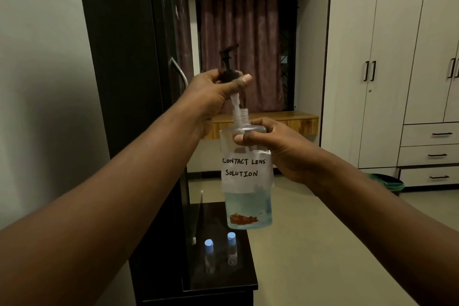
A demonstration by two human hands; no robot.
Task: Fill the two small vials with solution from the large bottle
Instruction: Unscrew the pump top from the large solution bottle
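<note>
A large clear bottle [248, 204] with a white label reading "CONTACT LENS SOLUTION" is held up in the air, bluish liquid in its lower third. My right hand [278, 146] grips it at the shoulder, just below the open threaded neck. My left hand [216, 92] holds the black pump top [227, 62], lifted off the neck, and the pump's clear tube still reaches down into the bottle. Two small clear vials with blue caps, the left vial [209, 256] and the right vial [232, 248], stand upright on the dark table [223, 278] below the bottle.
A tall dark door with a metal handle [178, 69] stands at the left, by the table. White wardrobes with drawers [432, 154] fill the right. Curtains and a wooden shelf [285, 119] lie behind. A green bin [390, 184] sits on the tiled floor.
</note>
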